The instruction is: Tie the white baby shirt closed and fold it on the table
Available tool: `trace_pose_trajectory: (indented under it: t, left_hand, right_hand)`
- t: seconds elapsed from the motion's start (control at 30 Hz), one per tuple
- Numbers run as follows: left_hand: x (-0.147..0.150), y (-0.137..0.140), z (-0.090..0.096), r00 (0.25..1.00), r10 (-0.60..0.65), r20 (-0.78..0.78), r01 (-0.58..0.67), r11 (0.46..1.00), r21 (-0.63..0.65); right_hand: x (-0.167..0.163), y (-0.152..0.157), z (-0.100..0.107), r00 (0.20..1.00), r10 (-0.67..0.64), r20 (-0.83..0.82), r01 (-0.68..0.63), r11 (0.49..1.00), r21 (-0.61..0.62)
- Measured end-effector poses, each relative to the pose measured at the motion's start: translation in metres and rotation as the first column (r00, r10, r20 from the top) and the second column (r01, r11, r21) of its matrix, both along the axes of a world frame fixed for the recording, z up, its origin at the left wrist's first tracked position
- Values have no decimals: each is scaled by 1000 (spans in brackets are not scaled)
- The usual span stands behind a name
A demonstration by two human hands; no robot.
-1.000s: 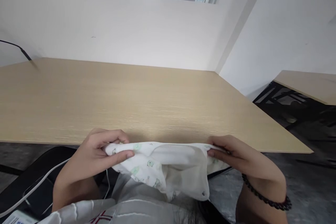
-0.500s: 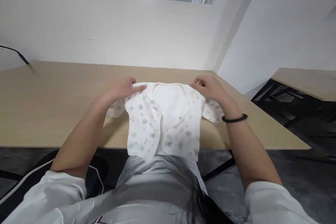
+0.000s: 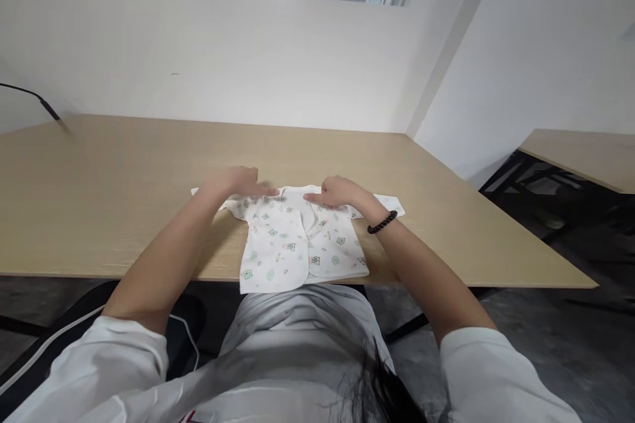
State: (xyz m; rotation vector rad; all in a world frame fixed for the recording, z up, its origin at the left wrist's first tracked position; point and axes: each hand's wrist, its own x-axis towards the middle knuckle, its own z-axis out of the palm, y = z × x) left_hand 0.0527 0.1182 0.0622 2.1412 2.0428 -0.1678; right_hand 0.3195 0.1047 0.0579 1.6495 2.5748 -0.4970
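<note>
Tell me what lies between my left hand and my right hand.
In the head view, the neckline of the printed white shirt lies between your left hand and your right hand, with the tabletop beneath.

No legible txt, nos. or brands; red mark [image 3: 187, 417] on white shirt [image 3: 238, 403] cut off, unreadable.

Room on the table [image 3: 317, 155] beyond the shirt [image 3: 278, 248], wall [image 3: 248, 66] blocking behind

Blurred left fingers [image 3: 265, 190] partly hide the shirt [image 3: 280, 244].
</note>
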Motion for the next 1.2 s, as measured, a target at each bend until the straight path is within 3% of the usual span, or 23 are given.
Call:
trace_pose_trajectory:
  t: [0.1,0.2,0.33,0.43,0.57,0.67,0.77,1.07,1.2]
  left_hand:
    - [-35,9,5,1000,-5,17,8,985,-171]
    - [-74,12,9,997,-48,69,64,965,-255]
    - [-97,10,13,996,18,83,-3,984,-180]
    - [-80,9,11,997,46,64,-46,999,4]
    - [-23,2,2,975,-156,158,123,971,203]
    - [19,-9,-9,868,-414,274,380,909,169]
    - [40,-19,-20,795,-510,329,498,858,128]
    - [37,-25,-20,664,-536,521,622,783,12]
    - [36,-22,-23,667,-515,539,595,803,32]
  right_hand:
    - [-11,2,-13,999,10,-50,-12,999,-34]
    - [-9,6,-27,987,18,-157,-28,998,-65]
    - [2,13,-38,974,10,-228,-33,994,-100]
    - [4,12,-38,968,-13,-250,-10,996,-91]
    - [-3,2,-35,963,-30,-266,26,999,-20]
    - [-13,-9,-34,961,1,-277,19,997,69]
    - [-20,-16,-36,968,28,-248,-4,996,95]
    - [-23,-18,-40,960,-47,-277,76,992,96]
    - [-23,-18,-41,938,-75,-339,106,992,74]
